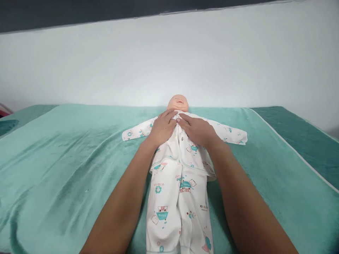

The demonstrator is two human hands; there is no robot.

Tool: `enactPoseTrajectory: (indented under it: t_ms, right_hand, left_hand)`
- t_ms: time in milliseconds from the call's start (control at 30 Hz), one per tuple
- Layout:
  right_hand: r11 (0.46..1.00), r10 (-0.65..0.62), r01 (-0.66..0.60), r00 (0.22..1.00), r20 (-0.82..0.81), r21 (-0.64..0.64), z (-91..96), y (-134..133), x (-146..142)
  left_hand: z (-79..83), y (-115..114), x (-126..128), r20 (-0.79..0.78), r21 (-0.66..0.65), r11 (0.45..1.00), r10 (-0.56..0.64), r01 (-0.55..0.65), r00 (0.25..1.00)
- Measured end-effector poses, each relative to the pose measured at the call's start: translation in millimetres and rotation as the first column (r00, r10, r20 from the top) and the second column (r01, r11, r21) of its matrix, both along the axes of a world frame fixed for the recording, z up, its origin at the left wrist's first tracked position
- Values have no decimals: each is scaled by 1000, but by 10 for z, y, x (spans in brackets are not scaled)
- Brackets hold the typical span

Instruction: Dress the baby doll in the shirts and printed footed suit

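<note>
A bald baby doll point(179, 103) lies on its back, arms stretched sideways, its head away from me. It wears a white long-sleeved shirt point(194, 150) and matching trousers point(165, 197), both printed with teal boats and small animals. On the chest, just below the neck, my left hand point(164, 127) has its thumb and fingers closed on the shirt's front edge. Facing it, my right hand point(198, 129) grips the other side of the front, the two thumbs nearly meeting. A small round snap point(182, 138) shows below them. My fingertips partly hide the collar.
A teal plush blanket point(79, 165) with wrinkles on the left lies under the doll. Its darker teal border point(299, 134) with a pale seam runs along the right. A white wall point(169, 56) rises behind the doll's head.
</note>
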State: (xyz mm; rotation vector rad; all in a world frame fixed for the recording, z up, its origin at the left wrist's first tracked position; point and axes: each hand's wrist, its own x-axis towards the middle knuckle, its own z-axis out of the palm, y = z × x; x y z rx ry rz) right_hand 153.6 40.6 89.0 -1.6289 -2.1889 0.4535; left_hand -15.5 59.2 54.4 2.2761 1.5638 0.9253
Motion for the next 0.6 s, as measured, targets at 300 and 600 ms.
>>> enactPoseTrajectory:
  t_ms: [300,600]
  right_hand:
    - [996,90,-87,964,-250,24,-105,51,112]
    - [996,70,-35,892,-447,85,-147,20,107]
  left_hand:
    - [-35,37,-40,34,75,995,-75,72,997]
    - [33,-77,27,263,28,1000,-21,15,964]
